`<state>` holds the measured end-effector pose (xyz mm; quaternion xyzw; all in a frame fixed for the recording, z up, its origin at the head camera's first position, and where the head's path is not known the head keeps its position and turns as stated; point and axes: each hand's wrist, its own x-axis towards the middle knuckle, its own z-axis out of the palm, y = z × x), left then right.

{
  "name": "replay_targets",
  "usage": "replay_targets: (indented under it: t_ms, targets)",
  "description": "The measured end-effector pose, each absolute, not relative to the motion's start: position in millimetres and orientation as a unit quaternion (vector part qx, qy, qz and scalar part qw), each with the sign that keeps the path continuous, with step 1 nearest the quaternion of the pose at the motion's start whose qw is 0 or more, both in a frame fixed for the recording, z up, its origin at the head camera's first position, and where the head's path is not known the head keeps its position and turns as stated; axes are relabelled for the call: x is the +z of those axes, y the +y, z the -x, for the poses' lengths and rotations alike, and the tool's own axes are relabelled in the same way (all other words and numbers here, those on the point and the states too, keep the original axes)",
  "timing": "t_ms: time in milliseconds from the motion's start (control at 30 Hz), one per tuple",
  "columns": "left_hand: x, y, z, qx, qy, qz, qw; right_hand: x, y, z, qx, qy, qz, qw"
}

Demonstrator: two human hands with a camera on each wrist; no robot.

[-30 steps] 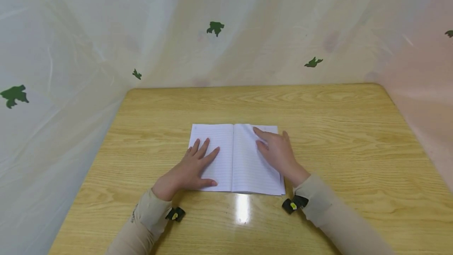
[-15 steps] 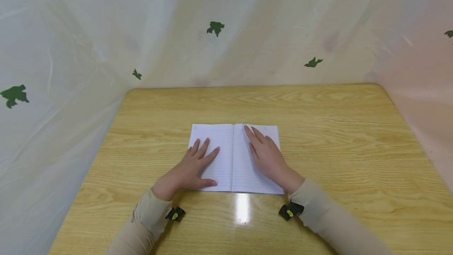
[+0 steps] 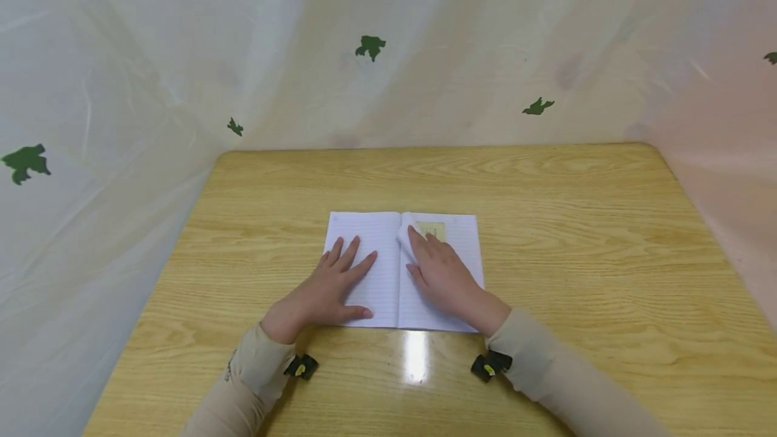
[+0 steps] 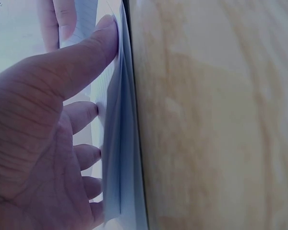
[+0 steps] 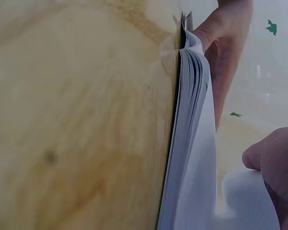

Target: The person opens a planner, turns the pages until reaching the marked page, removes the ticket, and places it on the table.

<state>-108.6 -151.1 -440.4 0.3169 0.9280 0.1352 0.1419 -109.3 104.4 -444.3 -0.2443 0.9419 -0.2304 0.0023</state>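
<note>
An open lined notebook (image 3: 373,224) lies on the wooden table. My left hand (image 3: 324,290) rests on its left page with fingers spread; in the left wrist view the thumb (image 4: 93,50) presses near the lower edge. Over the right half, my right hand (image 3: 446,278) pinches a page (image 3: 405,236) whose top outer corner is curled toward the spine. Behind that curled corner a small yellowish printed slip (image 3: 436,228) shows, partly covered by my right fingers. In the right wrist view, the right thumb (image 5: 273,160) is at the bent page (image 5: 247,196), above the stacked sheets.
The wooden table (image 3: 583,241) extends around the notebook on all sides. A pale cloth backdrop (image 3: 449,52) with green bird and leaf shapes rises behind and beside it. Each sleeve cuff carries a dark wrist strap, such as the right strap (image 3: 490,365).
My right hand has moved left from the notebook's outer right side toward the spine, curling the page's corner over and uncovering the yellowish slip. The left hand has stayed in place.
</note>
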Motion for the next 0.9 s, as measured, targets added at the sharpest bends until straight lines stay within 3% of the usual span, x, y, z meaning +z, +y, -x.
replay_targets:
  t_ms: [433,900]
  targets:
    - [-441,-151,108,0.139,0.927,-0.328,0.122,-443,91,105,-0.146,0.956,0.244,0.073]
    - [-442,-151,108,0.154,0.924,-0.333,0.104,-441,76,104,-0.126,0.965,0.223,0.064]
